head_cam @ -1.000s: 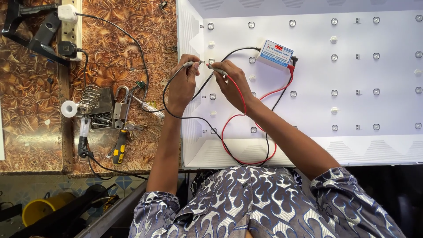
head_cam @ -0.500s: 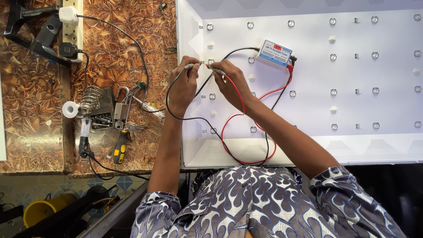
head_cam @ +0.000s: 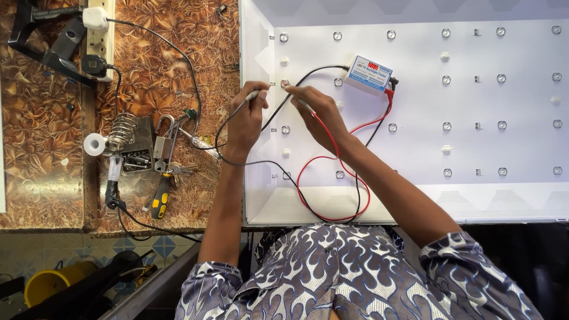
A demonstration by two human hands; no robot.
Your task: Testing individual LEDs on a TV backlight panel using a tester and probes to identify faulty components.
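A large white backlight panel [head_cam: 510, 101] with rows of small round lenses lies on the bench. My left hand [head_cam: 246, 118] pinches a probe on a black lead, its tip at the panel's left edge. My right hand [head_cam: 317, 115] holds a probe on a red lead [head_cam: 332, 160], tip by a lens [head_cam: 285, 83] near the left edge. Both leads run to a small white and blue tester box [head_cam: 370, 72] with a red display, lying on the panel.
Left of the panel, on the brown patterned bench, are a soldering iron stand with coil [head_cam: 121, 133], a solder roll [head_cam: 93, 144], yellow-handled pliers [head_cam: 159, 198], and a power strip with plugs [head_cam: 98, 35]. A yellow container [head_cam: 44, 284] sits on the floor below.
Both hands stay at the same spot on the panel's left edge, with only slight shifts of the probe tips.
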